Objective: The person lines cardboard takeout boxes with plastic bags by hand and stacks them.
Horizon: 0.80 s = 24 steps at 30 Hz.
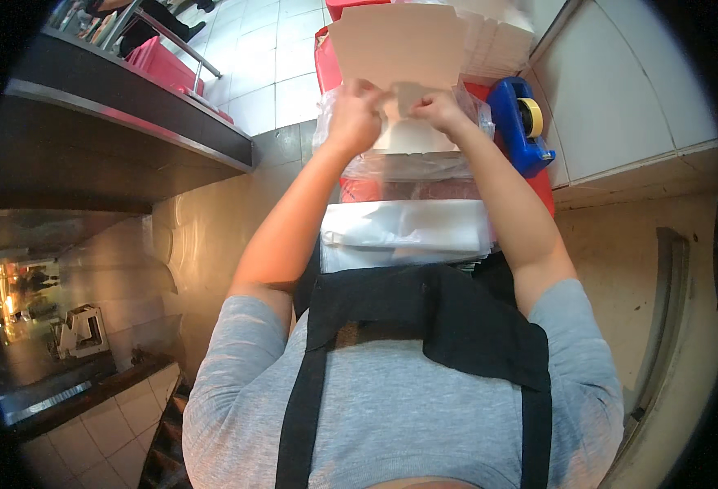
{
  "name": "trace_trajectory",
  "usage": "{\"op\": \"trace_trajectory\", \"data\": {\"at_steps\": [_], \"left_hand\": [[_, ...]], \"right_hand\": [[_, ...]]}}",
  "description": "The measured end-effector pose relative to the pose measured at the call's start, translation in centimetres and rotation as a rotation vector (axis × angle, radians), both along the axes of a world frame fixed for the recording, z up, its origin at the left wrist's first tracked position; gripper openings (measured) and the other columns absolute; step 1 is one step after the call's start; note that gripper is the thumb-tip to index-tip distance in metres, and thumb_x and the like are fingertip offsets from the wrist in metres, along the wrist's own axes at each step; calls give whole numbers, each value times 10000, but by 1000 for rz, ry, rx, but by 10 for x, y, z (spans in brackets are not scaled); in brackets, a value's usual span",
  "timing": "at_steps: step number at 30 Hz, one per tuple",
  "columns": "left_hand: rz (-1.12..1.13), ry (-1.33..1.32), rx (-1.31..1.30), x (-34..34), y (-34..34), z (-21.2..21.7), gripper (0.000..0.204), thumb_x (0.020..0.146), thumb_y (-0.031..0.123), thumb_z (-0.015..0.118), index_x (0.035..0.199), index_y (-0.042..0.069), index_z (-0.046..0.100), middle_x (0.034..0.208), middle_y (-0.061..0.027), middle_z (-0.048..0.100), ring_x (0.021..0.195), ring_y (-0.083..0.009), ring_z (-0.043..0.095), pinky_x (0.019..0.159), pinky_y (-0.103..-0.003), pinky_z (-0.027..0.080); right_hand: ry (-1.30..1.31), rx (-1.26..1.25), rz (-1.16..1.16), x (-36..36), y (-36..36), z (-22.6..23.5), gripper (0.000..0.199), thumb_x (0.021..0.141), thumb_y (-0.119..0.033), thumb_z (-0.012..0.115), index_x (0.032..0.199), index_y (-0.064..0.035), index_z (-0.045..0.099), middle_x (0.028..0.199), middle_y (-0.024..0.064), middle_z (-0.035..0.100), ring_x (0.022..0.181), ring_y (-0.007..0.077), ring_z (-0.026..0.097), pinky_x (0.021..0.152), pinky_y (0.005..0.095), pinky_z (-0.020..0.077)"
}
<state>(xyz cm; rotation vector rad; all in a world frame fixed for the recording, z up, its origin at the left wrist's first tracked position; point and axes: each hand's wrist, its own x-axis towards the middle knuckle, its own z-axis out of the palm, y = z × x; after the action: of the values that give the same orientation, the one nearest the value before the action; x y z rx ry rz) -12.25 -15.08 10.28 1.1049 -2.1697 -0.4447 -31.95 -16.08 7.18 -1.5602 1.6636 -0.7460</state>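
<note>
An unprinted cream cardboard box [399,45] stands in front of me with its large panel raised at the far side. My left hand [357,121] is over the box's left side, its fingertips blurred by motion. Across from it, my right hand [440,112] is at the box's right side, with the fingers curled in and pinched. What lies between those fingers is too small to make out. Clear plastic bags [416,167] lie under and around the box. Nearer my body is a stack of white plastic sheets or bags [408,224].
A blue tape dispenser [512,122] with a yellowish roll stands on the red surface [543,189] right of the box. Behind it are stacked white cartons [497,41]. A tiled wall [619,90] bounds the right; a dark metal-edged counter [131,106] is at left.
</note>
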Motion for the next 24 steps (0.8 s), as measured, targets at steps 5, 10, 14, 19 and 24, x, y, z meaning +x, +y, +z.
{"op": "trace_trajectory", "data": {"at_steps": [5,10,14,19,24], "left_hand": [[-21,-555,-34,-18,-4,-45,460,717,35,579,1003,364,726,1100,-30,547,1137,-245,472,918,-404,387],[-49,-571,-13,-19,-7,-60,408,732,46,578,973,334,738,1094,-21,550,1133,-229,475,929,-414,368],[-22,-382,28,-21,-4,-57,342,737,55,583,926,285,752,1087,-6,567,1148,-213,475,929,-412,362],[-48,-522,-18,-21,3,-48,320,727,63,602,904,283,753,1088,2,571,1164,-209,468,951,-426,353],[-46,-609,38,-24,4,-44,321,721,83,624,923,302,745,1112,3,554,1191,-205,443,974,-464,335]], "right_hand": [[326,297,-70,3,-9,-50,170,713,-254,725,862,-172,735,723,34,673,604,153,616,599,295,499],[477,244,-34,6,-13,-62,184,738,-279,699,891,-185,738,798,51,702,631,186,654,622,329,533],[410,352,45,2,-16,-50,188,758,-276,671,903,-176,737,805,68,701,630,182,655,632,327,534],[395,266,76,3,-6,-39,191,760,-274,668,895,-152,725,774,59,694,603,183,642,599,333,525],[332,296,90,4,-9,-26,186,764,-272,656,842,-111,710,723,78,678,579,184,630,568,338,511]]}}
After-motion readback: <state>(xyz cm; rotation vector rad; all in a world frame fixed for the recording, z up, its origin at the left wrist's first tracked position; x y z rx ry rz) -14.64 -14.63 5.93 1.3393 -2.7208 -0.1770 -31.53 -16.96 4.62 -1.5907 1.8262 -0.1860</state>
